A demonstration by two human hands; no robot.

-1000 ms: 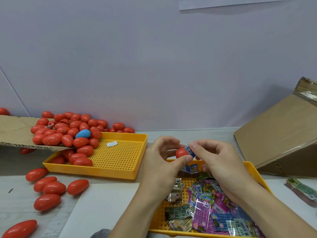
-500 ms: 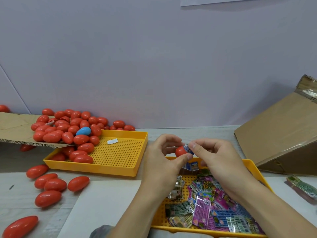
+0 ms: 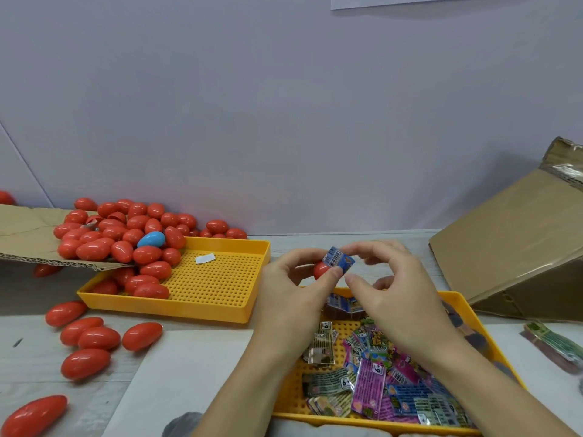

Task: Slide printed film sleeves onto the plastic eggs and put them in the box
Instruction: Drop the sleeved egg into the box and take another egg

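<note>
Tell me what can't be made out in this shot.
Head view only:
- Egg: mostly hidden by the left hand and the blue sleeve.
- Box: its inside faces away, and the right edge cuts it off.
- Sleeve print in the right tray: too small to read.
- Right hand: whether its fingertips touch the sleeve is unclear.

The red egg point(image 3: 320, 270) shows only a sliver — the blue sleeve point(image 3: 338, 260) and the left hand point(image 3: 291, 290) cover the rest. The print on the sleeves in the near tray point(image 3: 493, 348) is too small to read. The cardboard box point(image 3: 517, 257) runs off the right edge, its opening unseen.
</note>
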